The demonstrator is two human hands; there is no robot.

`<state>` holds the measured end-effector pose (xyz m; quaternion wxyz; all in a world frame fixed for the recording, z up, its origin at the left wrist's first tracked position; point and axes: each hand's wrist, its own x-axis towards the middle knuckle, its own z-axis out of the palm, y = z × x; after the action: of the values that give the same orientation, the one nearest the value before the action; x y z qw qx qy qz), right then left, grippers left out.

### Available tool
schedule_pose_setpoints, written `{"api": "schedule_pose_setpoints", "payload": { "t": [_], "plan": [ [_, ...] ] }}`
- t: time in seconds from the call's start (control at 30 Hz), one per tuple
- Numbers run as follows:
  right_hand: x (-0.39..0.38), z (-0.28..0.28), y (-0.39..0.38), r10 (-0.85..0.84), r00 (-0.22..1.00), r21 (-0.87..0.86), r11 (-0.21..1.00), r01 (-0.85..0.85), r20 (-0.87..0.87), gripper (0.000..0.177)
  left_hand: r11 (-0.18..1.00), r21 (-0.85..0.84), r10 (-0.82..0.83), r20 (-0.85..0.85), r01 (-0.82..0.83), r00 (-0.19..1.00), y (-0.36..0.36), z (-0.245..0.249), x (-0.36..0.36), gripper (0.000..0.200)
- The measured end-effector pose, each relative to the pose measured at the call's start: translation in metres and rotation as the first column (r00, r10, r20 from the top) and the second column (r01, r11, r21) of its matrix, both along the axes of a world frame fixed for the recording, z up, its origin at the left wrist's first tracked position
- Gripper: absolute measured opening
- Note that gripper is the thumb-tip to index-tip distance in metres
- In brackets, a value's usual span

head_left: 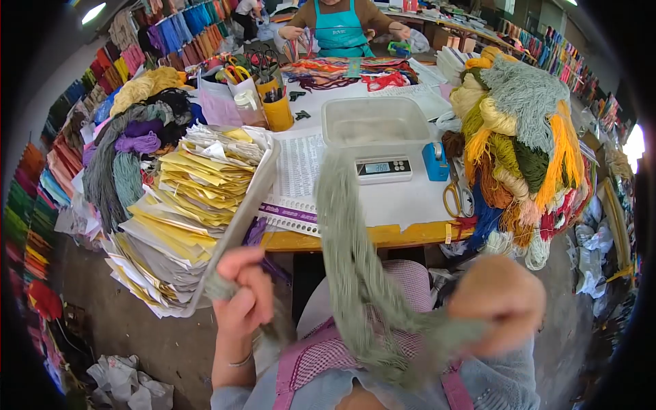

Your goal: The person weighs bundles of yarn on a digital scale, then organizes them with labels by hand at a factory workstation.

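Note:
A long hank of grey-green yarn [355, 266] hangs in a loop in front of my apron and is smeared by motion. My right hand [502, 304] is closed in a fist around one end of it. My left hand [244, 292] is curled around a bunch of the same coloured yarn, with a strand trailing down below the wrist. Just beyond the hank, at the table edge, stands a digital scale [384, 168] bearing a clear plastic tub [376, 113].
To the left is a plastic bin [263, 184] of yellow and white paper packets. Yarn heaps [526, 137] rise on the right, beside scissors [452, 199] and a blue tape dispenser [435, 162]. A person in a teal apron [339, 31] handles threads across the table.

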<state>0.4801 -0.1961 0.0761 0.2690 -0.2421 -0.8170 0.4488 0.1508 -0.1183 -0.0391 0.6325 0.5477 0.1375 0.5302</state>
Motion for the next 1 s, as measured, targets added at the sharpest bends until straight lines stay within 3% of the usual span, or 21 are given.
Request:
{"api": "schedule_pose_setpoints", "payload": {
  "t": [0.03, 0.07, 0.13, 0.17, 0.2, 0.23, 0.27, 0.3, 0.37, 0.4, 0.43, 0.47, 0.5, 0.53, 0.57, 0.6, 0.73, 0.83, 0.9, 0.97, 1.0],
  "plan": [
    [-0.004, 0.0, 0.001, -0.113, 0.975, -0.063, 0.99, 0.127, 0.193, 0.021, 0.999, 0.013, -0.032, 0.069, 0.031, 0.997, 0.003, 0.014, 0.019, 0.077],
    [-0.017, -0.015, 0.01, -0.193, 0.958, -0.212, 0.948, 0.238, 0.212, 0.029, 0.996, 0.017, -0.087, -0.056, 0.088, 0.995, 0.004, 0.031, 0.038, 0.089],
    [-0.024, -0.058, 0.031, -0.223, 0.915, -0.173, 0.94, 0.293, 0.337, 0.02, 0.961, 0.128, -0.193, -0.314, 0.243, 0.929, 0.01, 0.037, 0.076, 0.108],
    [-0.027, -0.065, 0.035, -0.238, 0.906, -0.234, 0.914, 0.331, 0.35, 0.025, 0.934, 0.164, -0.224, -0.425, 0.318, 0.877, 0.011, 0.026, 0.093, 0.112],
    [-0.028, -0.074, 0.038, -0.252, 0.896, -0.296, 0.881, 0.368, 0.365, 0.03, 0.897, 0.2, -0.241, -0.528, 0.395, 0.814, 0.013, 0.014, 0.109, 0.116],
    [-0.025, -0.098, 0.041, -0.344, 0.902, -0.145, 0.91, 0.389, 0.259, 0.027, 0.883, 0.168, -0.259, -0.604, 0.438, 0.754, 0.012, 0.005, 0.119, 0.119],
    [-0.022, -0.104, 0.04, -0.36, 0.873, -0.144, 0.894, 0.423, 0.33, 0.027, 0.878, 0.018, -0.266, -0.812, 0.478, 0.52, 0.013, 0.017, 0.123, 0.114],
    [-0.017, -0.109, 0.037, -0.38, 0.834, -0.151, 0.87, 0.469, 0.401, 0.028, 0.874, 0.022, -0.258, -0.827, 0.486, 0.5, 0.016, 0.003, 0.126, 0.11],
    [-0.011, -0.138, 0.024, -0.413, 0.871, -0.241, 0.846, 0.475, 0.267, 0.031, 0.865, 0.01, -0.274, -0.828, 0.502, 0.489, 0.017, -0.018, 0.126, 0.099],
    [-0.003, -0.147, 0.018, -0.346, 0.895, -0.428, 0.789, 0.44, 0.283, 0.032, 0.857, -0.015, -0.359, -0.736, 0.516, 0.574, 0.018, -0.034, 0.126, 0.097],
    [0.005, -0.166, 0.011, -0.43, 0.888, -0.13, 0.883, 0.451, 0.162, 0.03, 0.856, -0.019, -0.323, -0.799, 0.516, 0.507, 0.018, -0.035, 0.123, 0.088],
    [0.009, -0.18, 0.005, -0.528, 0.848, -0.17, 0.84, 0.515, -0.041, 0.029, 0.822, -0.329, -0.532, -0.732, 0.464, 0.425, 0.017, -0.024, 0.12, 0.079],
    [0.014, -0.192, -0.002, -0.702, 0.712, -0.24, 0.696, 0.677, -0.027, 0.026, 0.841, -0.235, -0.469, -0.765, 0.487, 0.441, 0.021, -0.035, 0.114, 0.07],
    [0.02, -0.202, -0.006, -0.835, 0.549, -0.314, 0.512, 0.799, 0.033, 0.018, 0.849, -0.268, -0.483, -0.744, 0.456, 0.462, 0.025, -0.038, 0.11, 0.069],
    [0.029, -0.228, -0.008, -0.923, 0.379, -0.466, 0.365, 0.806, -0.068, 0.016, 0.86, -0.294, -0.485, -0.726, 0.418, 0.487, 0.028, -0.039, 0.108, 0.067],
    [0.039, -0.254, -0.01, -0.972, 0.184, -0.612, 0.233, 0.755, -0.144, 0.014, 0.851, -0.298, -0.498, -0.722, 0.433, 0.48, 0.029, -0.04, 0.107, 0.067],
    [0.063, -0.271, -0.002, -0.985, -0.173, -0.936, -0.054, 0.348, -0.008, 0.017, 0.869, -0.335, -0.492, -0.67, 0.365, 0.556, 0.03, -0.038, 0.109, 0.064],
    [0.071, -0.28, 0.009, -0.982, -0.157, -0.943, 0.046, 0.33, -0.103, 0.014, 0.863, -0.323, -0.501, -0.644, 0.388, 0.578, 0.03, -0.04, 0.114, 0.064],
    [0.073, -0.276, 0.009, -0.977, -0.099, -0.873, 0.121, 0.473, -0.189, 0.008, 0.875, -0.317, -0.482, -0.633, 0.366, 0.605, 0.031, -0.042, 0.113, 0.065],
    [0.06, -0.253, 0.009, -0.977, 0.029, -0.743, 0.18, 0.644, -0.211, 0.008, 0.897, -0.279, -0.441, -0.618, 0.343, 0.651, 0.034, -0.046, 0.108, 0.066],
    [0.048, -0.228, 0.011, -0.96, 0.164, -0.639, 0.273, 0.719, -0.225, 0.009, 0.907, -0.253, -0.419, -0.622, 0.336, 0.662, 0.036, -0.046, 0.106, 0.066]
  ]
}}
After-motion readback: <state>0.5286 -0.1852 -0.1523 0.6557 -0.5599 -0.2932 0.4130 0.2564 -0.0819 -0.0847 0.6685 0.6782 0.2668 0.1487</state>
